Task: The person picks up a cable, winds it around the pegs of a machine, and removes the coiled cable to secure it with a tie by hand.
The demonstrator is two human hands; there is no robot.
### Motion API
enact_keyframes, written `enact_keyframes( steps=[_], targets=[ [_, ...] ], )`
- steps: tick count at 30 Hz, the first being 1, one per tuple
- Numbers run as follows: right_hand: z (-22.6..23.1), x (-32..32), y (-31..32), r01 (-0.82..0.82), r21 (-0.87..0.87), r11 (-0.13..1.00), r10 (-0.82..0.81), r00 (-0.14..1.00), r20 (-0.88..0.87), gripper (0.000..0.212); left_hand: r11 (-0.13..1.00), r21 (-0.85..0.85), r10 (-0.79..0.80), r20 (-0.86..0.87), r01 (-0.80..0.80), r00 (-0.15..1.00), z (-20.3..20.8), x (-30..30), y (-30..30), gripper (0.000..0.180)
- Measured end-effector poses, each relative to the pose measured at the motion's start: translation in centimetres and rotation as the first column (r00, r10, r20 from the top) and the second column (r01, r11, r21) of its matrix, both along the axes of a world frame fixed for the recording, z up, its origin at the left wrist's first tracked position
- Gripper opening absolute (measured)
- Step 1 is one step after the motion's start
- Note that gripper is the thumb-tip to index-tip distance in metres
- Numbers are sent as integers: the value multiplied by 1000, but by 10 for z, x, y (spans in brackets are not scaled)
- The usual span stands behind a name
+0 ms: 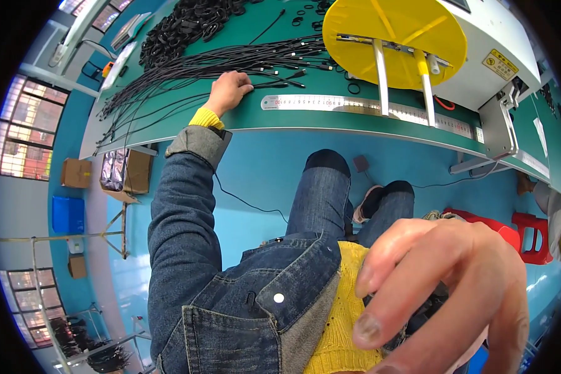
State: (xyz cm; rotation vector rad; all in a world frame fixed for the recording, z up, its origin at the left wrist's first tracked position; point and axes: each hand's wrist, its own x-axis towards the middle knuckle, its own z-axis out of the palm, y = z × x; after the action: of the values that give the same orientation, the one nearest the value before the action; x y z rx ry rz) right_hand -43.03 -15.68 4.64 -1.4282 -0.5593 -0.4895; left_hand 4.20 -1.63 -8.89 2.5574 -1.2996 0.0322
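Observation:
On the green table, my left hand [229, 92] has its fingers closed on a black cable [269, 85] at the front edge of a long bundle of black cables [187, 70]. The connector ends of the bundle point right. My right hand [445, 280] is raised close to the camera, large in view over my lap. Its fingers are bent and apart, and nothing shows between them. A steel ruler [305, 102] lies along the table edge, to the right of my left hand. Behind it stands a white machine [498, 37] with a round yellow disc [393, 25] bearing two white prongs.
A heap of coiled black cables [184, 28] lies at the back left of the green table [168, 118]. Several small black rings lie near the disc. Below are cardboard boxes [137, 171], a blue bin [68, 215] and a red stool [533, 240]. A thin wire hangs by my left sleeve.

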Motion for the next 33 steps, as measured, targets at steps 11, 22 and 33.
enact_keyframes(
  steps=[11,22,33],
  targets=[
    [-8,68,17,573,-256,778,-580,813,57,29,736,-653,-254,-25,176,967,91,-44,8,12],
    [-52,75,0,870,-471,-150,-679,255,688,45,743,-495,-548,-62,450,834,122,-202,15,10],
    [-80,97,-63,890,-412,-196,-841,64,538,15,664,-687,-504,-121,294,855,110,-227,-89,12]
  ],
)
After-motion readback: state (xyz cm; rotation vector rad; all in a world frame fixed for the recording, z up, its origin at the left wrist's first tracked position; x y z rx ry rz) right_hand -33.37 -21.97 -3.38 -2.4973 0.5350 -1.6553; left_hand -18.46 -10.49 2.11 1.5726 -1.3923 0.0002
